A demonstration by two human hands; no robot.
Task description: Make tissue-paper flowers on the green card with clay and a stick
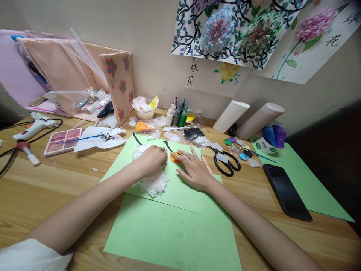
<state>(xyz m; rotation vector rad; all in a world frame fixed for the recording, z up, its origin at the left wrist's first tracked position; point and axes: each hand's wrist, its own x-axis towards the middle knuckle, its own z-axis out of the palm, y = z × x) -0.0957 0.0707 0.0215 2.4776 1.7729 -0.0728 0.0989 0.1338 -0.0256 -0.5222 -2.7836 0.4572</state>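
Nearest to us, a plain light-green paper sheet [169, 241] lies on the pale wooden tabletop [42, 195], its near edge cut off by the frame, and a second light-green sheet [183, 192] overlaps its far part. On that upper sheet we find a white, shaggy, fringed shape [154, 185]; its long axis runs away from us, the far end leaning left. Our left hand [153, 160] covers its middle, so we cannot tell whether it is one piece or two. The left fingers are curled close together, and we cannot tell whether they pinch anything. Our right hand [194, 169] lies just beside, fingers spread, the index finger resting across a small, flat, rounded orange piece [173, 160] and partly hiding it. From there a thin black strip with a forked far end [169, 147] points away and slightly left; another slim black strip [137, 138] slants the same way beyond the fringe. To the right we see black-handled scissors [216, 162] and a dark smartphone [286, 192]; to the left, a white glue gun [36, 126]. Farther off stand small squeeze bottles [176, 116], before a plain greyish wall [152, 37] hung with flower pictures [217, 28]. The far right is too dark to make out.
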